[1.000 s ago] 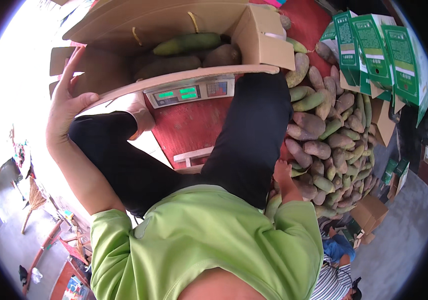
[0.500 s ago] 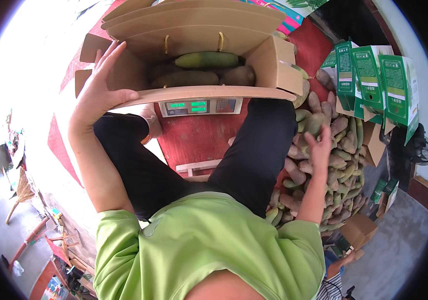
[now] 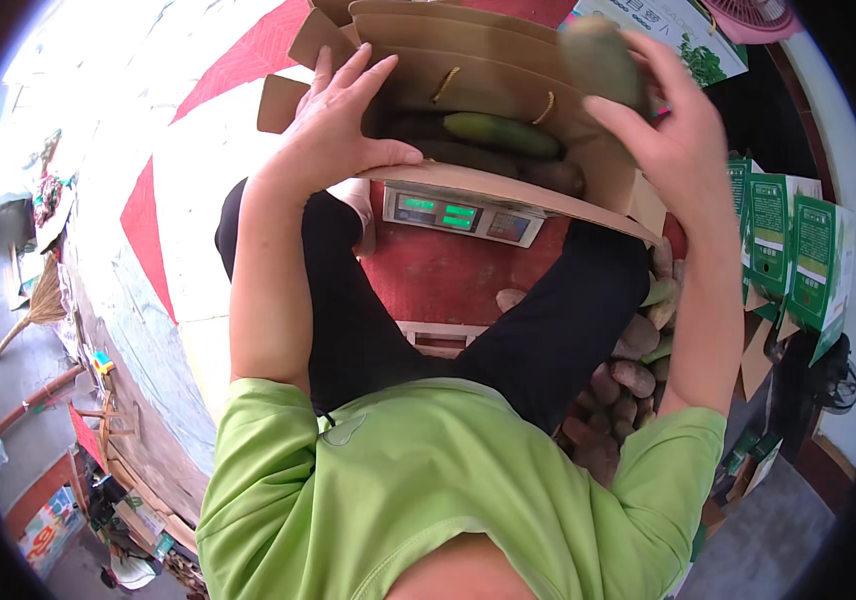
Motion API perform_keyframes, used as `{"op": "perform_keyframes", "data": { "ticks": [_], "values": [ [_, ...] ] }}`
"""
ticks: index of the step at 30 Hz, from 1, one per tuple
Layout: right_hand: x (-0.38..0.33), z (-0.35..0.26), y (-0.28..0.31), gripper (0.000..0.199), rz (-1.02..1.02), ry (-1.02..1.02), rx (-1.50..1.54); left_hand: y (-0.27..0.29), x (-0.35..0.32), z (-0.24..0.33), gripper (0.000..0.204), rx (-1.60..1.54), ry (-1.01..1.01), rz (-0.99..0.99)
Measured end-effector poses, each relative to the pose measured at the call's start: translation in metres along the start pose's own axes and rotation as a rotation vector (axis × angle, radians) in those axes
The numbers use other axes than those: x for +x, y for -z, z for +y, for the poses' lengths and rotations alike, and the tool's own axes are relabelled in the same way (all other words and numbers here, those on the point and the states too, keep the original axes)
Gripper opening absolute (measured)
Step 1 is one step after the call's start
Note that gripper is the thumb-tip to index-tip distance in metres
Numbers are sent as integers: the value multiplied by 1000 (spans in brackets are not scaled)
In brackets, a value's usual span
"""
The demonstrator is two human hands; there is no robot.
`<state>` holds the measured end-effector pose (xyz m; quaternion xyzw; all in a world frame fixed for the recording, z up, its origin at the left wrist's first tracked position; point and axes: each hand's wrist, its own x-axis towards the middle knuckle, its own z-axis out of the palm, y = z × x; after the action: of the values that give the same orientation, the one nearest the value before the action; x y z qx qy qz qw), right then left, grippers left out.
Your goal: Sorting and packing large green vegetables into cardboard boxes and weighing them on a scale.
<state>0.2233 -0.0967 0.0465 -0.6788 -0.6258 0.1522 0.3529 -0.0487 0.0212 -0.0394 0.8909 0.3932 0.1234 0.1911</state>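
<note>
An open brown carton [image 3: 518, 188] with yellow cord handles stands on a digital scale [image 3: 463, 215] with green displays. Inside lie several long radishes, a bright green radish [image 3: 503, 133] on top and duller ones in shadow. My left hand [image 3: 333, 135] rests at the carton's left near corner, fingers spread, its thumb along the near flap. Over the far right side of the carton, my right hand [image 3: 683, 140] grips a plump dull-green radish [image 3: 600, 65], blurred by motion.
A heap of radishes [image 3: 633, 378] lies right of my right leg, partly behind my forearm. Green-printed cartons [image 3: 773, 235] stand farther right. A white printed box [image 3: 683, 35] and a pink fan [image 3: 753, 15] are at the far right. A straw broom [image 3: 43, 295] is at the left.
My right hand has risen from the heap to the carton's right side with a radish. The view has shifted, so the carton sits farther right. My left hand stays on its corner.
</note>
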Motion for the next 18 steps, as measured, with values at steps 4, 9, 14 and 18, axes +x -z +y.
{"op": "perform_keyframes", "data": {
  "ticks": [4,9,14,18],
  "values": [
    [27,-1,-56,51,-115,176,-210,0,2,1,98,8,0,-4],
    [31,10,-97,52,-211,71,-345,1,1,-5,97,-24,-13,17],
    [7,-2,-45,44,-33,77,-163,5,1,-11,88,-123,-61,22],
    [-30,56,-10,33,195,-250,155,27,3,19,62,-246,88,135]
  ]
}}
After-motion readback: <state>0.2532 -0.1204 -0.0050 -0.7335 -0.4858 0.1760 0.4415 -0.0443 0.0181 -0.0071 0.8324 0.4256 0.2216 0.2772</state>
